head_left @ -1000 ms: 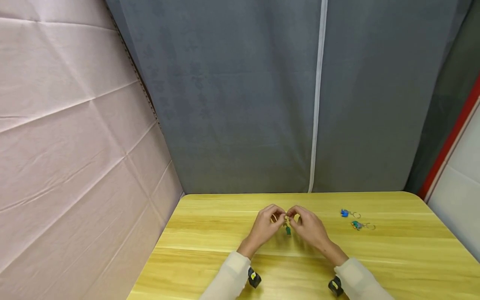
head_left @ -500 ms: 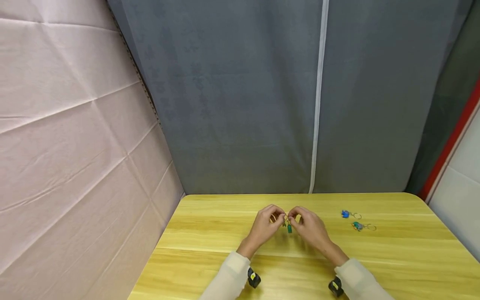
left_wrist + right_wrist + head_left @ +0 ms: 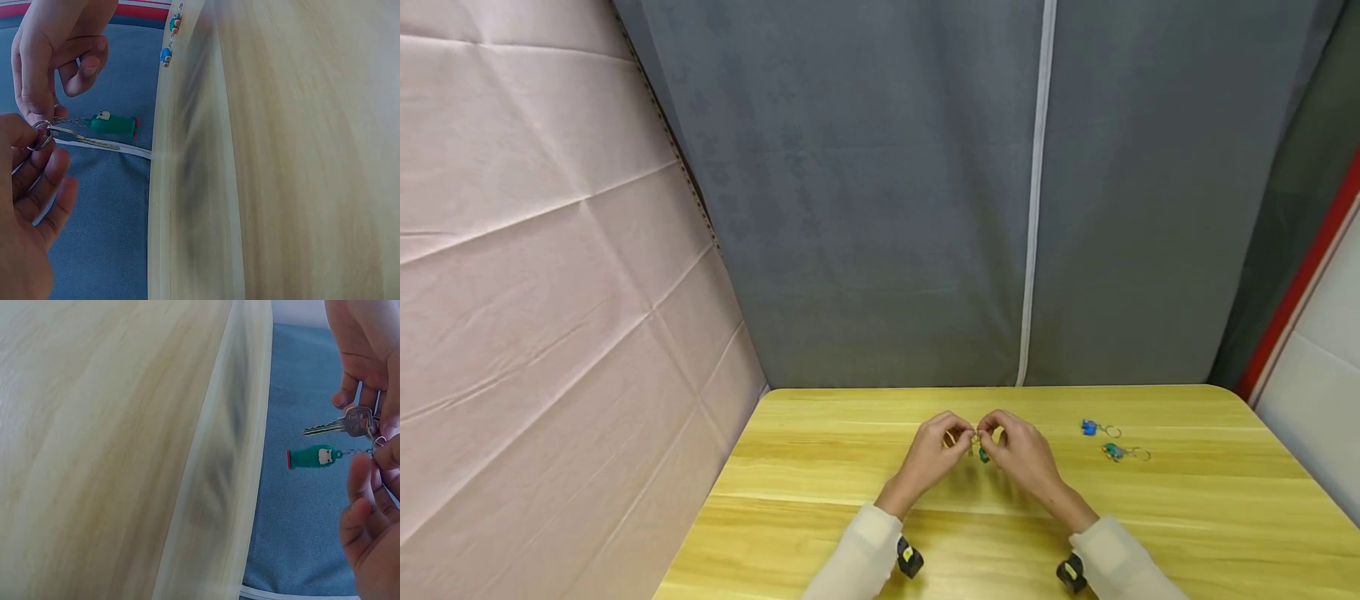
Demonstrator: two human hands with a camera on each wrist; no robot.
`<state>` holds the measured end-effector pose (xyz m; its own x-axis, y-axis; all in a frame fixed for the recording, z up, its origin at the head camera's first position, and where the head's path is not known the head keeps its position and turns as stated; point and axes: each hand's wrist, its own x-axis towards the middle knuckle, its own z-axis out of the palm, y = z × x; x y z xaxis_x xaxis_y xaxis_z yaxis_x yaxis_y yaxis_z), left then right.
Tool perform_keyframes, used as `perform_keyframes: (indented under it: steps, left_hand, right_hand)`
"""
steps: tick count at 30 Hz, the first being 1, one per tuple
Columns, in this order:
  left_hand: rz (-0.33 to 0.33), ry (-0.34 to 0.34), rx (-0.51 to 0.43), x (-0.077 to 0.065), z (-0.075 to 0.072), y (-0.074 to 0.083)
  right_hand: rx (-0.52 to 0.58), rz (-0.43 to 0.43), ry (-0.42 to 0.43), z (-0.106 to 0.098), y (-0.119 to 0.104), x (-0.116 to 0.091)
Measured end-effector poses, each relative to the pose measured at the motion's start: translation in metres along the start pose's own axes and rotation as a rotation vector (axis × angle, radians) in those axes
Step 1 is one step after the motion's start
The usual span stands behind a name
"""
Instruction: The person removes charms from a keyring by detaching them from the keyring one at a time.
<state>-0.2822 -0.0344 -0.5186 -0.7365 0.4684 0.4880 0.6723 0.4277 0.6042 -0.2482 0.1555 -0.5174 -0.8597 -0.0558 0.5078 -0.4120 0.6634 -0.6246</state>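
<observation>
My left hand (image 3: 927, 456) and right hand (image 3: 1022, 457) meet fingertip to fingertip over the table, both pinching a small metal key ring (image 3: 42, 135). From it a silver key (image 3: 336, 427) sticks out on the left hand's side. Beside the key, a green figure keychain (image 3: 310, 457) with a pale face and a red base hangs on a short chain, nearer the right hand. In the head view the green figure (image 3: 983, 455) dangles just below the right fingertips, while the fingers cover much of the ring.
Two more keychains lie on the wooden table (image 3: 820, 533) at the right: a blue figure (image 3: 1088, 427) and, slightly nearer, a green multicoloured one (image 3: 1114, 452), each with a ring. A grey curtain (image 3: 880, 208) stands behind the table, a pale cloth wall (image 3: 565, 292) at left.
Both hands stay nearly in place. The green figure has swung slightly right, toward the right hand, and turned, as the fingertips shift on the ring.
</observation>
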Motion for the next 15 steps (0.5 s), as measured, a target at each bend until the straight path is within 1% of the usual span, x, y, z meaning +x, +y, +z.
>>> perform_keyframes:
  steps: [8,15]
  left_hand:
    - [-0.023,-0.006,0.007,-0.0005,0.0021,0.0]
    - [-0.026,-0.002,0.019,-0.0005,0.0017,-0.0001]
  right_hand:
    - [-0.018,-0.017,0.035,0.0022,0.0002,0.0002]
    - [-0.026,-0.043,0.042,0.0027,-0.0014,0.0006]
